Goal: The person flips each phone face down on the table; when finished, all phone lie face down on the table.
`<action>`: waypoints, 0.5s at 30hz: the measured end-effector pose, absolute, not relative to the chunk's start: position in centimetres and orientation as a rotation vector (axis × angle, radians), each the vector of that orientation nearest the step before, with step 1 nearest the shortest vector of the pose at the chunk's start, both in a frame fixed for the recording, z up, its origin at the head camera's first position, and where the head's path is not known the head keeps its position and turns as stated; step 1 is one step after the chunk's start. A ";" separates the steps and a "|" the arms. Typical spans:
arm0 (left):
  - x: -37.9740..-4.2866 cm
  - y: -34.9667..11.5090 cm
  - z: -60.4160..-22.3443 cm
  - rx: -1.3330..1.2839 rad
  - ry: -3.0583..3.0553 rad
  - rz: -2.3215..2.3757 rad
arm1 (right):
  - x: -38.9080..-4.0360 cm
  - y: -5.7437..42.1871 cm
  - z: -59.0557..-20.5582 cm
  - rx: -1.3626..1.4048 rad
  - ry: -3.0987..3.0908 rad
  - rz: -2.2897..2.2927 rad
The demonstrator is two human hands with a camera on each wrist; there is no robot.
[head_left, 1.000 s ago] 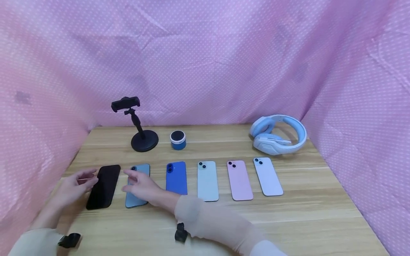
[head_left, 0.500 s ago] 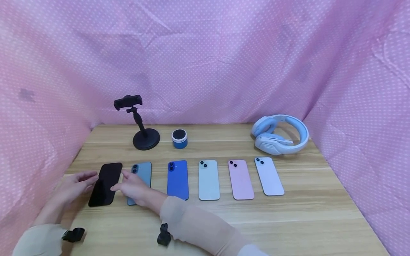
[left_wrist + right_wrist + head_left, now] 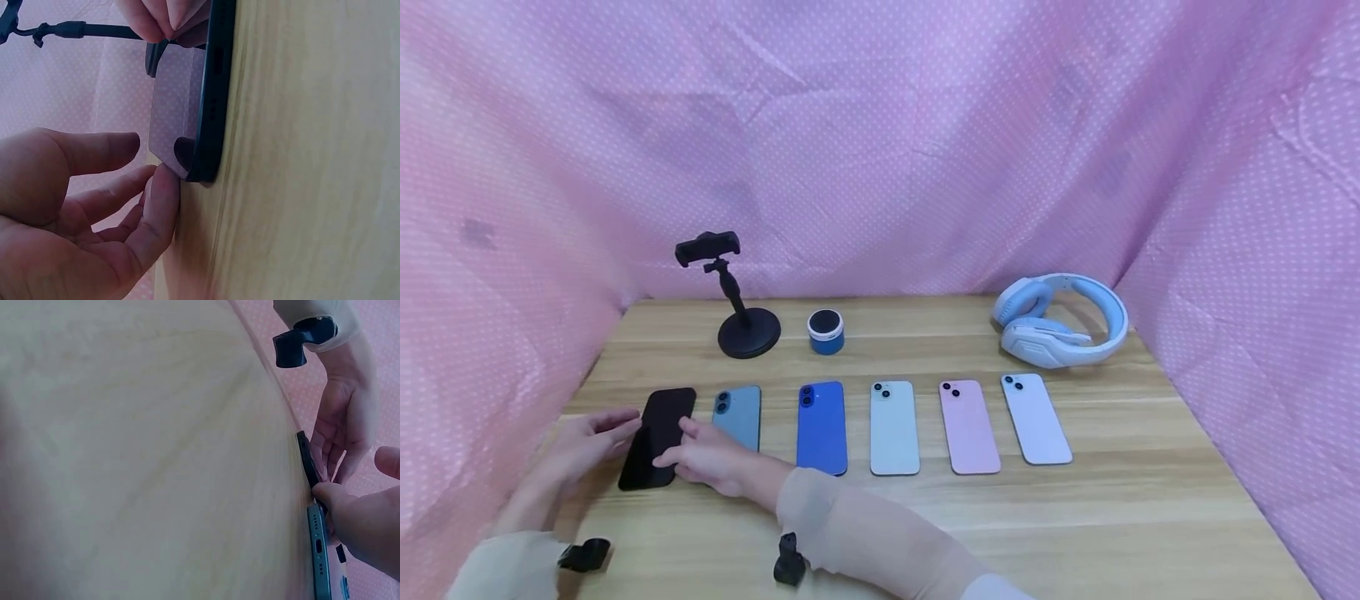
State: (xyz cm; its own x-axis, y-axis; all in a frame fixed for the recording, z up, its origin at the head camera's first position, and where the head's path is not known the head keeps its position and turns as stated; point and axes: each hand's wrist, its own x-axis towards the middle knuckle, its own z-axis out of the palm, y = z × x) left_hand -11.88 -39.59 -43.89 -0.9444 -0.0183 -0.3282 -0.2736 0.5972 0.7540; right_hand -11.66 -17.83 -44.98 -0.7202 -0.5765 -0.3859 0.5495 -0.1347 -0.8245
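Observation:
A black smartphone (image 3: 658, 437) lies flat, screen up, at the left of the table. My left hand (image 3: 587, 446) is at its left edge; in the left wrist view, the fingertips (image 3: 164, 181) meet the phone's edge and the thumb (image 3: 103, 153) is raised over the screen. My right hand (image 3: 715, 458) reaches across to the right edge, its thumb over the screen. Whether it pinches that edge cannot be made out. Under the right hand, a grey-blue smartphone (image 3: 741, 412) lies back up, partly hidden.
Blue (image 3: 822, 429), pale green (image 3: 895, 429), pink (image 3: 970, 429) and white (image 3: 1037, 421) smartphones continue the row, backs up. Behind stand a black phone stand (image 3: 749, 333), a small blue speaker (image 3: 826, 333) and white-blue headphones (image 3: 1052, 333). Pink cloth (image 3: 887, 167) encloses the table.
My right hand has moved left, from over the grey-blue smartphone to the black one's right edge. The left hand stays at the left edge. The view has shifted slightly.

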 end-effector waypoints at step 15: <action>-10.8 -38.7 -44.5 -0.252 2.509 1.246 | -10.7 -17.2 -45.6 0.163 1.130 -2.109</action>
State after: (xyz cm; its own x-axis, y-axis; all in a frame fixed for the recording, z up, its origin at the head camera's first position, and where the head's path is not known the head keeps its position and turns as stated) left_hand -10.84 -38.70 -44.53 -0.9306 -0.0126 -0.3657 -0.2990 0.6025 0.7400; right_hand -10.70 -17.22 -45.62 -0.7279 -0.5399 -0.4227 0.6510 -0.3506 -0.6733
